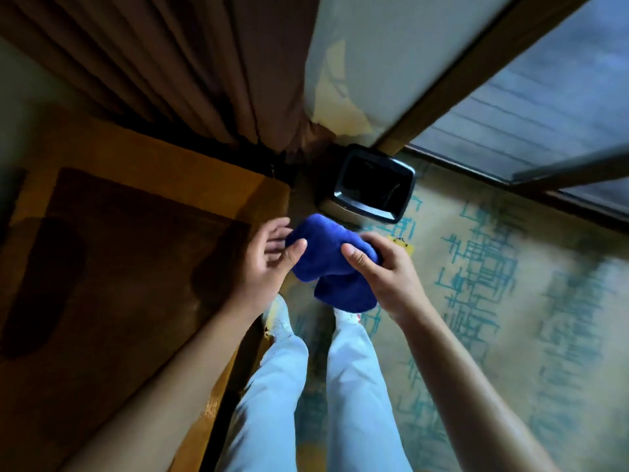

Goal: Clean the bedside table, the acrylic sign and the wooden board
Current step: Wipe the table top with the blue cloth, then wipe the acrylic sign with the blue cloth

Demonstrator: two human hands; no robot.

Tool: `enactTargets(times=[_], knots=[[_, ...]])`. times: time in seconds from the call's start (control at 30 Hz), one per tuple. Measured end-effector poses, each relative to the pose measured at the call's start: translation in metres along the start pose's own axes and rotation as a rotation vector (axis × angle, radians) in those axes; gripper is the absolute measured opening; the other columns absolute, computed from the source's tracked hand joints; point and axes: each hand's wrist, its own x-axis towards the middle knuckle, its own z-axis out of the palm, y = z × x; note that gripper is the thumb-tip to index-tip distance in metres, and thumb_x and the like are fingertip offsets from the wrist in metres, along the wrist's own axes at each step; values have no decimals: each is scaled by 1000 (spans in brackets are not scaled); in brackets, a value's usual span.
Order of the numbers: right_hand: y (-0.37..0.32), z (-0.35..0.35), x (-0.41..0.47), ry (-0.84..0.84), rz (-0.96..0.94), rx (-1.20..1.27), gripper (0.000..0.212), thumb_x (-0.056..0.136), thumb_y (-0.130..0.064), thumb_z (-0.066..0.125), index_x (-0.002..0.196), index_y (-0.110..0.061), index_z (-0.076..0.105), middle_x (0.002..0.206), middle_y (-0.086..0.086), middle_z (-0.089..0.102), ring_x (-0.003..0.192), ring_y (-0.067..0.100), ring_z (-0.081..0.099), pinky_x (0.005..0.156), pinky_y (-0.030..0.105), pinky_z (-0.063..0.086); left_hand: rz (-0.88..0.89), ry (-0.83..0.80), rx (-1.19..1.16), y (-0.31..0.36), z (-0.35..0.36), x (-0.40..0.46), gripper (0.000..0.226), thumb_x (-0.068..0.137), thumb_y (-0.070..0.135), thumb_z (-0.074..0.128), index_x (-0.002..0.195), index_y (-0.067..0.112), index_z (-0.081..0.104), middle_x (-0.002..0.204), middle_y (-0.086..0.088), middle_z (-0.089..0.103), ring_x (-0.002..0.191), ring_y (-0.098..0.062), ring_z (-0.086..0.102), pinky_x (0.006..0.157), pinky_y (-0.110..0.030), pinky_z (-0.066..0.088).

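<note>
Carpet (476, 267) with teal lines borders bedside table (136, 250); right hand (384, 270) grips blue cloth (326, 253), left hand (269, 260) pinches it.

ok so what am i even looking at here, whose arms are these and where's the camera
There is no machine here. A person wears one camera on the head, looking down, so you see their own arms and pale blue trousers. The right hand grips a bunched blue cloth, and the left hand pinches its other end. On the left is the brown wooden bedside table. Ahead, a black plastic bin stands on the patterned carpet.
</note>
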Motion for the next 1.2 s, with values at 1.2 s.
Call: enactTargets(times=[1.2], knots=[[532, -112, -4, 542, 460, -33, 16, 85, -29, 70, 98, -21, 70, 87, -12, 70, 76, -5, 60, 75, 19, 46, 540, -524, 1424, -405, 288, 267, 18, 93, 5, 60, 106, 2, 72, 99, -19, 60, 97, -36, 52, 73, -42, 39]])
